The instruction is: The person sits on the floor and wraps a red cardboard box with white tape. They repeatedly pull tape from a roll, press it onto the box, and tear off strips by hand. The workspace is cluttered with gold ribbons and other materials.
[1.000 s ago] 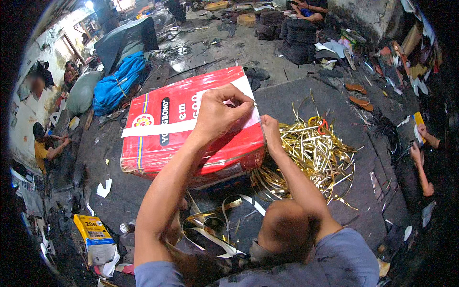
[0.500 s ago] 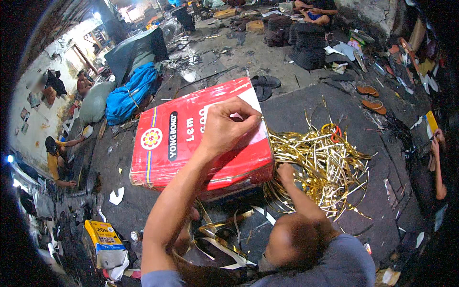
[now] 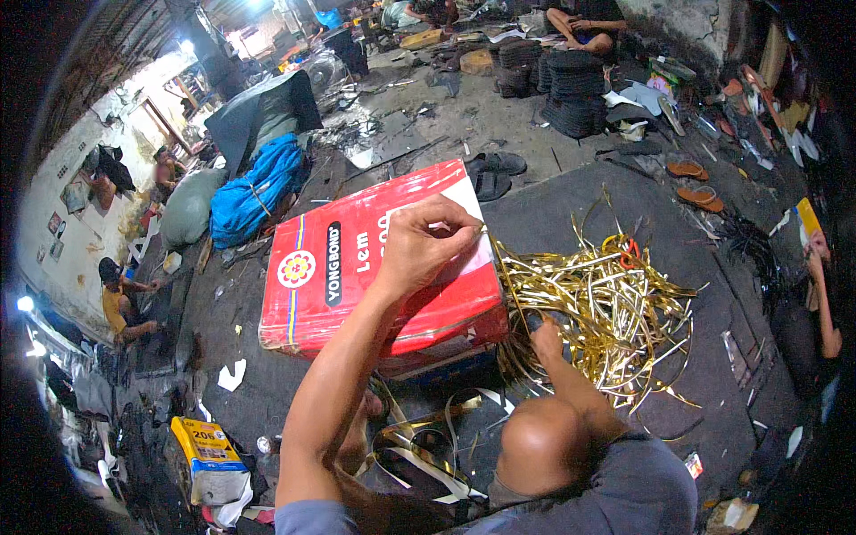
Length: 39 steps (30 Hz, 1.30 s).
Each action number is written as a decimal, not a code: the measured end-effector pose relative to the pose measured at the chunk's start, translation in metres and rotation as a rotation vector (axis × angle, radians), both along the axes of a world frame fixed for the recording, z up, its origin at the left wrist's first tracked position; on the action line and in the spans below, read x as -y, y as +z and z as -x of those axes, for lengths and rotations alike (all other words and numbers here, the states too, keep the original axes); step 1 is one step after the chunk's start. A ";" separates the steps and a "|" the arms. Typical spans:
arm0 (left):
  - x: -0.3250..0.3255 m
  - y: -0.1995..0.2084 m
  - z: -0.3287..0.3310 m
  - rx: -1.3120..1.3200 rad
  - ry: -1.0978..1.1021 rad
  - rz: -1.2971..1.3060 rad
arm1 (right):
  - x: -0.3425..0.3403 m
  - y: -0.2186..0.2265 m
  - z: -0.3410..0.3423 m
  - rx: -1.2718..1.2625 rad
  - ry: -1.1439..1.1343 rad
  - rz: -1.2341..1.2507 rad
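A red cardboard box [image 3: 308, 312] wrapped in clear film stands in front of me. Over its top my left hand [image 3: 428, 242] is closed, thumb and finger pinched at the right edge on the end of a thin gold strip. The strip runs down from there toward my right hand [image 3: 546, 339], which is low beside the box's right side with its fingers curled in. A small dark thing shows at those fingers, too unclear to name. Around and right of that hand spreads a loose pile of shiny gold strips [image 3: 615, 312]. An orange-red loop [image 3: 629, 255] lies among them.
Strip offcuts [image 3: 428, 446] lie near my knee [image 3: 544, 441]. A yellow package [image 3: 209, 446] is at lower left. Beyond the box are black sandals [image 3: 495, 169], a blue bundle [image 3: 259, 192] and dark stacks [image 3: 571, 94]. Other people sit left, right and at the back.
My right hand has shifted slightly right and down along the strip pile. The left hand keeps its pinch above the box. The whole view has shifted slightly.
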State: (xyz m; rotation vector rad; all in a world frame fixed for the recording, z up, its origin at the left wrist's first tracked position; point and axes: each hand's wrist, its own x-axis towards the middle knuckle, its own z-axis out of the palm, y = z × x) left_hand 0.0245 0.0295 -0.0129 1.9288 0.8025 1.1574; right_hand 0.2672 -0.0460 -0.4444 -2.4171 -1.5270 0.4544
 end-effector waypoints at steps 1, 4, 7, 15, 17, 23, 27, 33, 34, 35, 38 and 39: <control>-0.002 0.000 -0.002 0.007 -0.011 -0.012 | 0.002 -0.002 -0.004 -0.007 -0.032 0.005; -0.001 0.002 -0.006 -0.015 -0.015 -0.098 | 0.004 0.008 -0.011 -0.040 -0.107 0.010; 0.002 -0.002 0.011 -0.083 0.042 -0.162 | 0.019 0.080 0.018 -0.142 -0.106 0.055; 0.009 0.012 0.010 -0.187 -0.015 -0.428 | 0.019 0.082 0.002 -0.111 -0.080 0.082; 0.008 0.013 0.009 -0.209 -0.054 -0.521 | 0.013 0.071 -0.009 -0.114 -0.081 0.138; 0.016 0.023 0.010 -0.277 -0.047 -0.625 | 0.013 0.059 -0.037 -0.037 -0.042 0.078; 0.017 0.009 0.040 -0.390 -0.009 -0.633 | 0.002 0.059 -0.037 -0.056 0.031 0.135; 0.008 0.005 0.020 -0.447 -0.009 -0.796 | 0.017 0.016 -0.058 0.095 -0.052 0.132; 0.018 0.010 0.021 -0.453 -0.041 -0.613 | 0.010 0.032 -0.052 0.051 -0.080 0.180; 0.027 0.019 0.014 -0.432 -0.077 -0.446 | 0.014 0.024 -0.059 0.151 -0.027 0.148; 0.024 0.016 0.006 -0.524 0.097 -0.631 | 0.014 0.007 -0.085 0.337 0.092 0.063; 0.028 0.012 0.008 -0.592 0.178 -0.655 | 0.017 0.012 -0.079 0.291 0.110 0.076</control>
